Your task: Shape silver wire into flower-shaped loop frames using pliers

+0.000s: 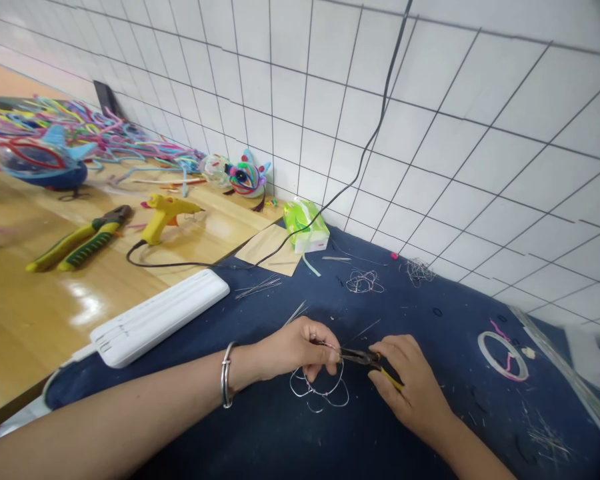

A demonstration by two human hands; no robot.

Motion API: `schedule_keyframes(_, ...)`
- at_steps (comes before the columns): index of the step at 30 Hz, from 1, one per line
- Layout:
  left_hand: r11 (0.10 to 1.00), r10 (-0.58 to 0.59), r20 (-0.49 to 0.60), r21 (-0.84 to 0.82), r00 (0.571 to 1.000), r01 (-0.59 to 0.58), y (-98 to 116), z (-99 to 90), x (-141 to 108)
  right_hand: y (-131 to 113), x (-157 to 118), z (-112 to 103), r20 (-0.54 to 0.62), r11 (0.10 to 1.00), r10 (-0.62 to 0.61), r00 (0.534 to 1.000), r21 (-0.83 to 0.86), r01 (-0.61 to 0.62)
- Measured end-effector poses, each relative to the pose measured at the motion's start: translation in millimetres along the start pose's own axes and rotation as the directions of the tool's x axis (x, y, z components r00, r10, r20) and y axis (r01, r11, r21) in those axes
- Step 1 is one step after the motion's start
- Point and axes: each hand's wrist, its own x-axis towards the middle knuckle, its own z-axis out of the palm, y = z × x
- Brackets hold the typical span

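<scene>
My left hand [313,350] pinches a flower-shaped frame of bent silver wire [341,399], whose loops hang below my fingers. In my right hand [410,377] is a pair of needle-nose pliers [363,358] with yellow handles. The pliers' tips meet the wire right at my left fingertips; whether the jaws are fully closed on it is hard to tell. A loose straight wire [369,328] lies on the dark blue cloth just behind the pliers. Part of the frame is hidden behind my left fingers.
A white power strip [160,317] lies left of my hands. Beyond it are a yellow glue gun [165,217] and green-handled pliers [83,240]. A tissue pack [305,223], wire bundles [365,281] and a white tape roll [485,347] lie around. A black cord [365,157] crosses the tiled wall.
</scene>
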Motion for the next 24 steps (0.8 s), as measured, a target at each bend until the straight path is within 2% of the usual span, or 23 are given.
schedule_keyframes(7,0.999,-0.025,0.029,-0.021,0.999,0.025,-2.0,-0.1,-0.1,0.1,1.0,-0.2,-0.023,0.998,-0.036,0.999,-0.050,0.035)
schedule_keyframes(17,0.998,-0.064,0.048,-0.025,0.997,0.065,-1.4,0.7,-1.3,-0.2,-0.1,-0.6,-0.052,0.963,-0.131,0.990,-0.243,0.114)
schedule_keyframes(24,0.997,-0.068,0.057,-0.036,0.996,0.070,-0.2,1.8,-1.3,0.2,-1.8,2.8,-0.046,0.938,-0.160,0.986,-0.320,0.137)
